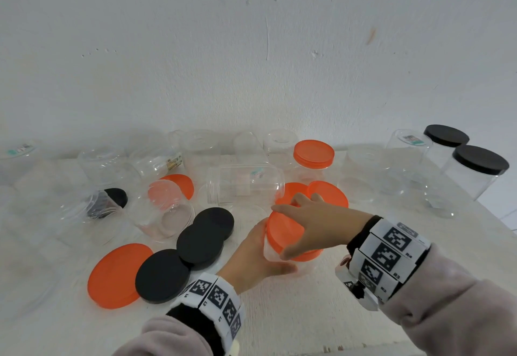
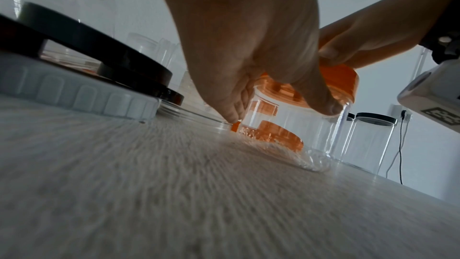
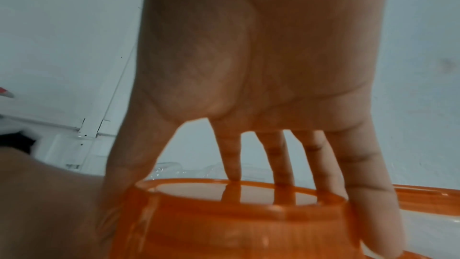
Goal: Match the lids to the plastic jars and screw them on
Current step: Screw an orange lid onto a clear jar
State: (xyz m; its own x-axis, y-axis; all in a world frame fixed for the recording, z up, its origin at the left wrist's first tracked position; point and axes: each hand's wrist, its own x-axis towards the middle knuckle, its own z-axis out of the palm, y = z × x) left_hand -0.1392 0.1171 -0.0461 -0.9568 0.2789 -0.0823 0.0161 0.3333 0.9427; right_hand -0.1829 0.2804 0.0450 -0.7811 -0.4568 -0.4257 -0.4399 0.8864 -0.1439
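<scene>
A: What is held by the hands?

B: A small clear plastic jar (image 1: 270, 253) is gripped low on its wall by the left hand (image 1: 251, 257), fingers and thumb curled round it, its base on the pale wood-grain bench (image 1: 293, 313). A round orange plastic lid (image 1: 285, 235) is clasped from above by the right hand (image 1: 316, 221), thumb on one side of the rim and fingers spread over the far edge.

A: Where is the lid placed?

B: It is seated on the mouth of the jar, tilted in the head view. How far it is threaded cannot be told.

A: What else is seen?

B: Three round black lids (image 1: 201, 241) are overlapped just left of the hands, beside a large flat orange lid (image 1: 117, 274). Two black-capped clear jars (image 1: 475, 171) are stood at the far right.
</scene>
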